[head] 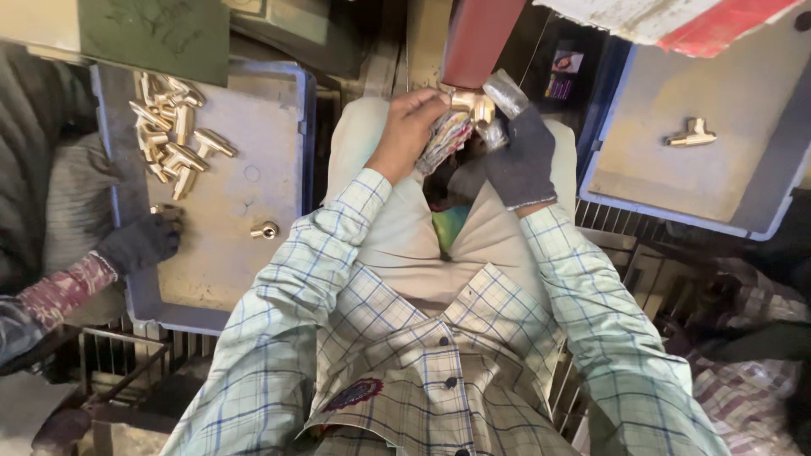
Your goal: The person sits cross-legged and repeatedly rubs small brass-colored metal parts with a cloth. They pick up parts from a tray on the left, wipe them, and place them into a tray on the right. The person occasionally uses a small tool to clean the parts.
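Observation:
My left hand, bare, presses a folded multicoloured cloth against a brass T-shaped fitting above my knees. My right hand wears a dark grey glove and grips the fitting from the right, beside a shiny metal cylinder. Both hands meet just below a red-brown upright machine part. My checked shirt sleeves run down to the bottom of the view.
A blue tray on the left holds a heap of several brass fittings and one loose fitting; another person's gloved hand rests on its edge. A second blue tray on the right holds one brass T-fitting.

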